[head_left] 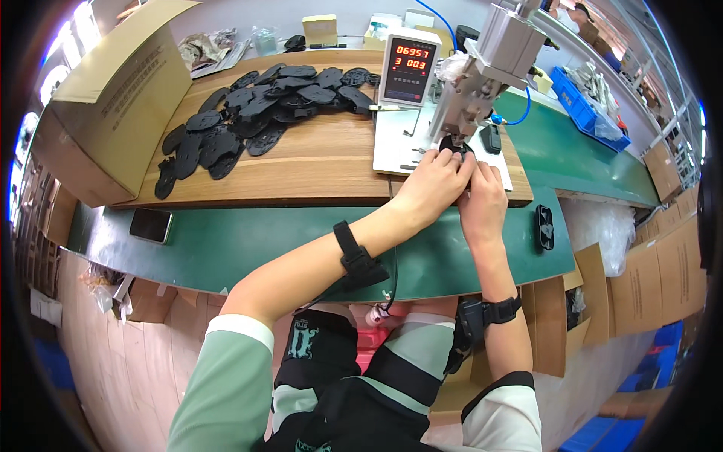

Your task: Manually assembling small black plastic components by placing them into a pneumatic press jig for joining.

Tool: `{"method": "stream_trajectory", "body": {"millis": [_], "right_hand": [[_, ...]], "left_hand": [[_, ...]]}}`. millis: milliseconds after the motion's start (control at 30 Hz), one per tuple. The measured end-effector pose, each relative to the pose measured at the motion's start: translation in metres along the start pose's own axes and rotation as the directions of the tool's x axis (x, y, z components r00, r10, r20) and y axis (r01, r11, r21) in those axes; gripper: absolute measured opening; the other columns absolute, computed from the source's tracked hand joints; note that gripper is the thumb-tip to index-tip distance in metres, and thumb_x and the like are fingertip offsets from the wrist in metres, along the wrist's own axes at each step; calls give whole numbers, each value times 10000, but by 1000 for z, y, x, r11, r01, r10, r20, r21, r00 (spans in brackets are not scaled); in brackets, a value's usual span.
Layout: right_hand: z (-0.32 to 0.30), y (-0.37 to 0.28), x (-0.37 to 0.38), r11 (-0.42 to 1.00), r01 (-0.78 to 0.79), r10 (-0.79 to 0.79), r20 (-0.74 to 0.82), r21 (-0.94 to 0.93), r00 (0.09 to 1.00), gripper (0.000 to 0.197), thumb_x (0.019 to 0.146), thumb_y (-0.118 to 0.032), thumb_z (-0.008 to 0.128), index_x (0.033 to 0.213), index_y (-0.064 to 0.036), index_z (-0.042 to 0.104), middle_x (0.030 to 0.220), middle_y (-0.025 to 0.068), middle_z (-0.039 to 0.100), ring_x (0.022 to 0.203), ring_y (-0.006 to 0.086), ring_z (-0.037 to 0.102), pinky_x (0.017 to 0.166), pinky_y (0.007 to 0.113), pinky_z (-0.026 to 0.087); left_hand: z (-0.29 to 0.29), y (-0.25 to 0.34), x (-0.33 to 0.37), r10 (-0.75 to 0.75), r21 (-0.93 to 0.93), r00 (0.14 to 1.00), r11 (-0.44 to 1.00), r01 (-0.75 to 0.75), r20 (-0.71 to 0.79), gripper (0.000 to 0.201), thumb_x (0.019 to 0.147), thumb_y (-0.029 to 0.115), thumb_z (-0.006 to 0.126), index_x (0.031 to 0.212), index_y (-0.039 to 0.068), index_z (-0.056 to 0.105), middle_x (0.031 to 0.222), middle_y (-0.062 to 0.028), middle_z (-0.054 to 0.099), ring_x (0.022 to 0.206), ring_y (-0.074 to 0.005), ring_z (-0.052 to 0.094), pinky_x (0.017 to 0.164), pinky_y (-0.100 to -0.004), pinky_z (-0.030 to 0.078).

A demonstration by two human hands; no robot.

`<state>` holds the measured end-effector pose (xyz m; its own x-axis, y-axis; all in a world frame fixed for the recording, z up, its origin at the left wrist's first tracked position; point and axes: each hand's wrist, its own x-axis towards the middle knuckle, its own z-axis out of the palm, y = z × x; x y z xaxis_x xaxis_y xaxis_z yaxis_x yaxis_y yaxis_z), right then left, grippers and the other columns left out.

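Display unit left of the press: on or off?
On. The white digital display unit shows lit red digits on its dark front panel.

Left hand (437, 183) beside right hand (485, 205), arms (301, 269) extended

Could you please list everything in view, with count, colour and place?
Wooden board: one, brown, centre
Tabletop: two stretches, green, below and right of board
Flat pieces: many, black, overlapping on board
Large carton: one, brown, left
Base plate: one, white, right on board
Machine: one, silver, above base plate
Display unit: one, white, dark-fronted, left of machine
Piece at fingertips: one, black, under machine
Phone-like device: one, dark, left tabletop
Small case: one, black, right tabletop
Bin: one, blue, upper right
Other cartons: several, brown, lower right
Small items: several, mixed, along back
Wrist straps: two, black, forearms
Left hand: one, bare, below machine
Right hand: one, bare, beside left
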<state>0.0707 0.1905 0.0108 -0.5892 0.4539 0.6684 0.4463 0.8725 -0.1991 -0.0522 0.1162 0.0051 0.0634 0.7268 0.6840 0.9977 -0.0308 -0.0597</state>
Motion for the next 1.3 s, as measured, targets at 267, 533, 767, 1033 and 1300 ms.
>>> {"method": "stream_trajectory", "body": {"millis": [267,533,767,1033,1300], "right_hand": [[-16,12,3,999,-10,5,136,38,991,346,729,56,767,1058,-47,734,1023,98,707,1017,326,659,884,460,568],[-15,7,5,998,-2,-6,116,65,993,368,717,61,781,1065,-42,719,1027,100,702,1029,323,654,889,455,569],[-13,8,6,997,-25,15,132,74,991,365,720,56,794,1059,-56,717,1031,81,701,1028,314,661,892,452,574],[-12,6,6,999,5,-12,120,54,993,354,727,42,789,1065,-49,735,1034,80,703,1051,304,666,908,439,579],[-18,12,10,998,35,-41,136,46,990,339,739,39,780,1066,-33,735,1039,96,704,1061,313,665,921,435,576]], "left_hand": [[-27,-60,-54,-309,-245,951,923,296,-12,621,844,21,640,1443,-31,483,1455,-299,508,1335,-471,516,1177,-527,419],[-74,-171,-178,-676,449,727,689,568,118,687,989,317,675,1514,-61,447,1445,-269,559,1346,-408,543,1075,-526,463],[-122,-98,-171,-557,272,795,825,495,240,583,947,336,767,1427,70,570,1189,-193,566,1135,-395,593,963,-481,508],[-123,-84,-175,-344,122,897,939,322,278,465,887,20,735,1330,60,596,1348,-179,602,1263,-390,617,1017,-478,538],[-125,-61,-128,-350,-119,906,915,385,238,467,896,-71,670,1349,28,619,1349,-214,642,1207,-440,655,956,-475,576]]}}
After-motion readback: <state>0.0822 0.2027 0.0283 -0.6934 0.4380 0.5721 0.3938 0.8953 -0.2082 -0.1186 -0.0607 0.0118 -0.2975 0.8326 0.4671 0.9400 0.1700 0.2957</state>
